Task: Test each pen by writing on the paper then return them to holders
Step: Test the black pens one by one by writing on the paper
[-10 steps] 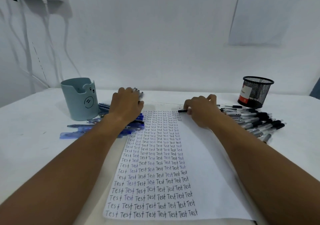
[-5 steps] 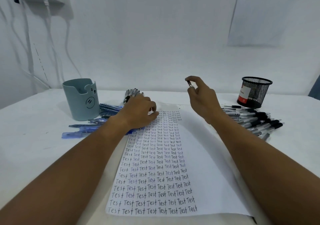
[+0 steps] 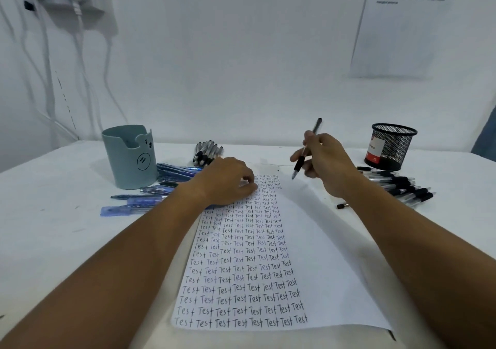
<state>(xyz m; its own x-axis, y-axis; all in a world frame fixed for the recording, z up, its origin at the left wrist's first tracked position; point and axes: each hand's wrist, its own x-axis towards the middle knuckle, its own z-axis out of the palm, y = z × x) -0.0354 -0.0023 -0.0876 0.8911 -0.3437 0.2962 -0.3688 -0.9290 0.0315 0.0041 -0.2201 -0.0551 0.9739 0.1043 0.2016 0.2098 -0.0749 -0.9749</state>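
Note:
A white paper (image 3: 316,254) covered with rows of the word "Test" lies in front of me. My right hand (image 3: 326,164) grips a black pen (image 3: 306,150), tip down, a little above the paper's top right part. My left hand (image 3: 228,182) rests on the paper's top left corner with its fingers curled. A grey-green bear holder (image 3: 130,156) stands at the back left and a black mesh holder (image 3: 389,146) at the back right. Blue pens (image 3: 150,190) lie beside the bear holder, and black pens (image 3: 397,185) lie near the mesh holder.
Another bundle of black pens (image 3: 206,152) lies behind my left hand. A loose black cap (image 3: 342,206) sits right of the paper. Cables (image 3: 51,85) hang on the wall at the left, and a printed sheet (image 3: 402,26) hangs at the right.
My right hand has lifted the black pen off the table and turned it tip down over the paper. My left hand has slid right onto the paper's top corner.

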